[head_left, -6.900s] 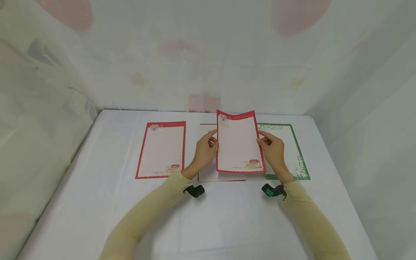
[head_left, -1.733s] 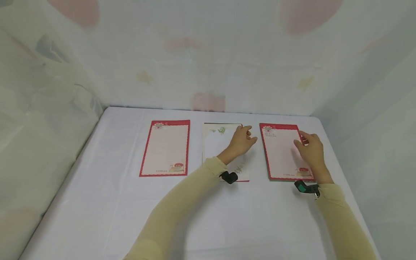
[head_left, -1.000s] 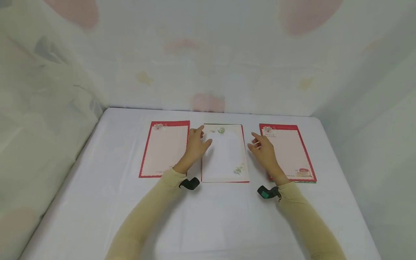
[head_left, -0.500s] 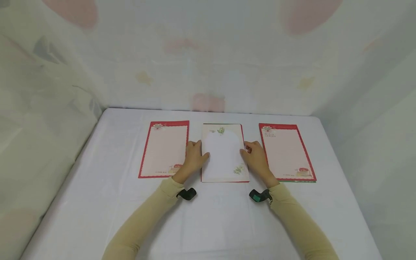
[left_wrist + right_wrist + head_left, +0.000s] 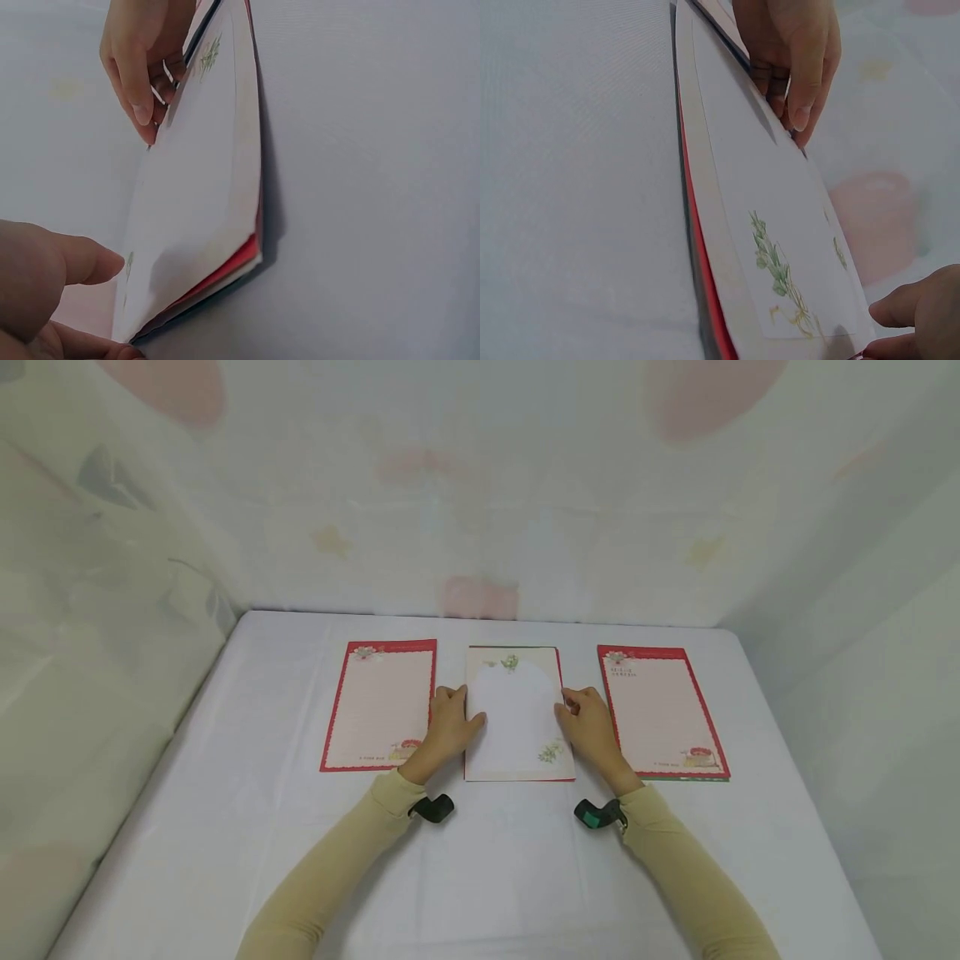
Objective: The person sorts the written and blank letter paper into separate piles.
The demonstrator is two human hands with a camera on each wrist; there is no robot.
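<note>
In the middle of the worktop (image 5: 517, 877), towards the far side, is the pile (image 5: 510, 718). Its top sheet is cream with green leaves, and a bit of red peeks out at the right. A second ago the right hand (image 5: 590, 722) was a little way off the pile; now it has come in to the right edge. The left hand (image 5: 447, 720) is at the left edge, thumb and fingertips by the paper. Each grip looks part open, thumb and fingers a little apart, but I can't tell if either one pinches the paper.

To the right lies the red sheet (image 5: 663, 714) that was held up over the pile. Now it lies flat on a green sheet (image 5: 690, 779), and both hands are off it. So the work seems to have moved on to the pile. The other red sheet (image 5: 378, 702), at the left, has stayed put.
</note>
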